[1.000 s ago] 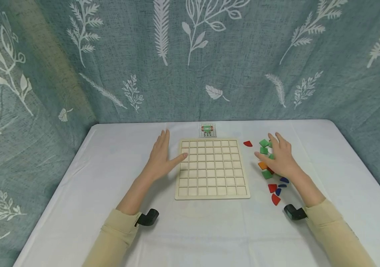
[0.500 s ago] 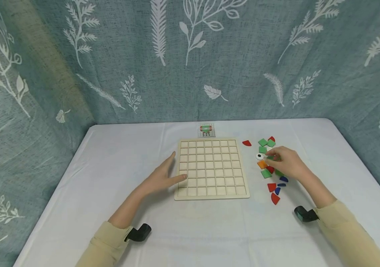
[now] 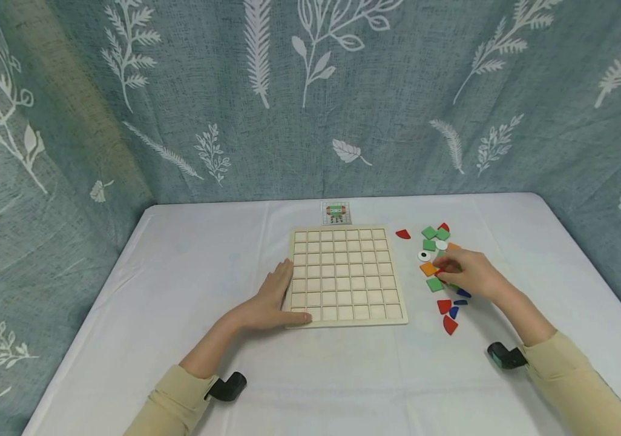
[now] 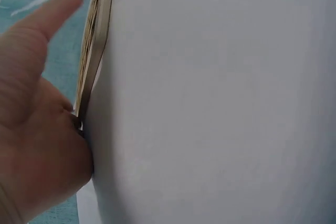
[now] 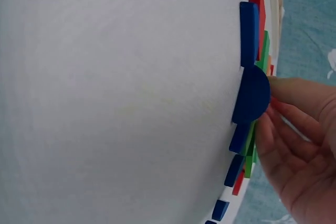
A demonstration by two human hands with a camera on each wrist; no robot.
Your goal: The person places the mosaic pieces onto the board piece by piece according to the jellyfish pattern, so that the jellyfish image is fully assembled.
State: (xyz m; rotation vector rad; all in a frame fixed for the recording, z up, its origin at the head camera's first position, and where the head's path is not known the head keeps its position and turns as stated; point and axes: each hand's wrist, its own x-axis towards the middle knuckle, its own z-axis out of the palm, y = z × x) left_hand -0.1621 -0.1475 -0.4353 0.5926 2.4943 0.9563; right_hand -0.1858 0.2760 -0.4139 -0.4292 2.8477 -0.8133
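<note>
A pale wooden board (image 3: 344,272) with a grid of square recesses lies flat on the table. My left hand (image 3: 269,300) rests at its near left corner, fingers extended along the left edge and thumb over the near edge; the left wrist view shows the board's side (image 4: 97,45) against that hand. Over the scattered coloured pieces, my right hand (image 3: 471,272) pinches a small red piece (image 3: 439,274) between thumb and fingertips, mostly hidden by them. Beside those fingers lie an orange square (image 3: 427,269) and a green square (image 3: 434,284). A blue half-round piece (image 5: 253,95) partly covers the fingertips in the right wrist view.
A small picture card (image 3: 336,212) lies behind the board. Several green squares (image 3: 429,232), a white eye disc (image 3: 423,256), red quarter-rounds (image 3: 450,325) and blue pieces (image 3: 454,312) lie right of the board. One red piece (image 3: 403,234) sits apart. A leaf-patterned curtain (image 3: 289,151) hangs behind the table.
My left hand has come down and toward me onto the board's near left corner. The right hand, spread a second ago, has drawn its fingers together and lowered to the red piece.
</note>
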